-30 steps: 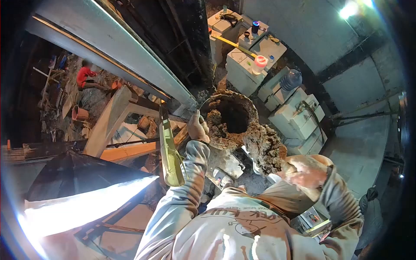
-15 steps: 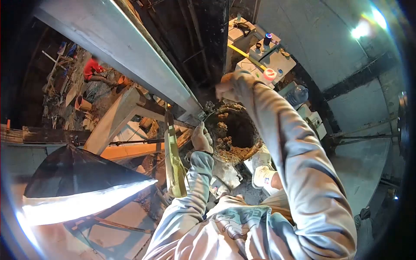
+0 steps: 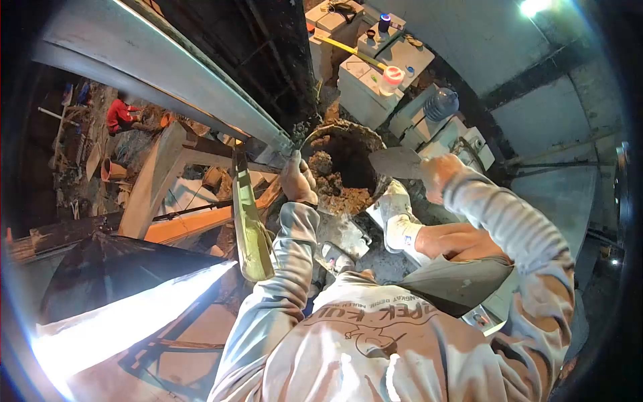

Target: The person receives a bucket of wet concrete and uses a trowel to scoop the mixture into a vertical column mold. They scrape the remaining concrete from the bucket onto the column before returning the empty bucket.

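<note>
- bucket (image 3: 348, 144): landmark; dark, round, tilted, wet mortar (image 3: 335, 191) heaped at its near lip.
- left hand (image 3: 297, 179): closed on the bucket's left rim.
- right hand (image 3: 439, 175): right of the bucket, closed on a trowel (image 3: 395, 162), blade over the mouth.
- risk: the left hand's grip could slip; the tilted bucket might tip mortar over the shoe (image 3: 395, 214) just below.

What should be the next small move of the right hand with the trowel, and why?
Probably dip the trowel down into the bucket and scoop mortar. Its blade looks bare and hangs just over the bucket's rim, held by the right hand, while the left hand grips the near rim, steadying it.
</note>
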Available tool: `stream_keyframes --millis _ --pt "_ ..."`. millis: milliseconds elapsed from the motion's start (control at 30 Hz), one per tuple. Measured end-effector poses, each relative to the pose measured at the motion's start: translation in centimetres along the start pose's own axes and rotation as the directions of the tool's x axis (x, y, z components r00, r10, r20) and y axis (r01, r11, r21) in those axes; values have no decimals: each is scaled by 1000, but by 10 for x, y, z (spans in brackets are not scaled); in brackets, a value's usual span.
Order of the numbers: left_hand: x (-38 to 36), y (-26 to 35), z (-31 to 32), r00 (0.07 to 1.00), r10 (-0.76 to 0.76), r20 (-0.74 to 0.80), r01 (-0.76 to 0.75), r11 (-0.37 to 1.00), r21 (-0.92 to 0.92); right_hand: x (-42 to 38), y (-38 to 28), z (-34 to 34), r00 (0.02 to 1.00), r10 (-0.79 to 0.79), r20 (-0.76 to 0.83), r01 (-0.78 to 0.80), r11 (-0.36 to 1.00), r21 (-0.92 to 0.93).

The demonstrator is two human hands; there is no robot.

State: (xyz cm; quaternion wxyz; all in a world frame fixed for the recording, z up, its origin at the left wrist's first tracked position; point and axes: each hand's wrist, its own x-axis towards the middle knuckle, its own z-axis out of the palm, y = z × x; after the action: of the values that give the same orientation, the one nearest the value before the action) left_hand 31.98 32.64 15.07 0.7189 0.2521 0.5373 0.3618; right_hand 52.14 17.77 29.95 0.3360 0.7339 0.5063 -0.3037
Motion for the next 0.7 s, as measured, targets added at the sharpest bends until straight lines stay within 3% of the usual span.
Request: stream_keyframes --millis 33,133,200,267,300,333,400,533,633,700 --pt "-3 -1 0 999 12 44 -12 1000 -13 11 -4 2 998 -60 4 60 996 -65" --pt "-6 -1 0 997 13 70 -11 999 -34 44 -34 -7 977 -205 65 202 978 52" --pt "-8 2 -1 994 -33 101 40 997 -64 77 -69 4 916 -381 125 356 916 184" --pt "-11 -2 -5 993 -1 118 14 995 -103 101 -87 25 866 -465 187 382 854 353" --pt "-8 -3 -8 990 28 137 -9 990 -141 109 -93 40 855 -472 215 349 831 432" --pt "-1 -7 -14 996 -47 73 56 990 -126 111 -97 53 855 -462 238 291 805 517" --pt "-2 -4 -30 994 -66 86 78 985 -153 114 -102 80 858 -430 280 163 745 646" --pt "-9 0 -20 983 -133 130 154 973 -171 119 -124 103 888 -330 321 -56 614 787" --pt "-14 -4 -5 973 -126 193 153 980 -129 110 -130 94 934 -303 191 -62 387 920" --pt "-10 -2 5 988 -65 139 70 997 -33 97 -125 79 910 -338 238 -166 229 959"
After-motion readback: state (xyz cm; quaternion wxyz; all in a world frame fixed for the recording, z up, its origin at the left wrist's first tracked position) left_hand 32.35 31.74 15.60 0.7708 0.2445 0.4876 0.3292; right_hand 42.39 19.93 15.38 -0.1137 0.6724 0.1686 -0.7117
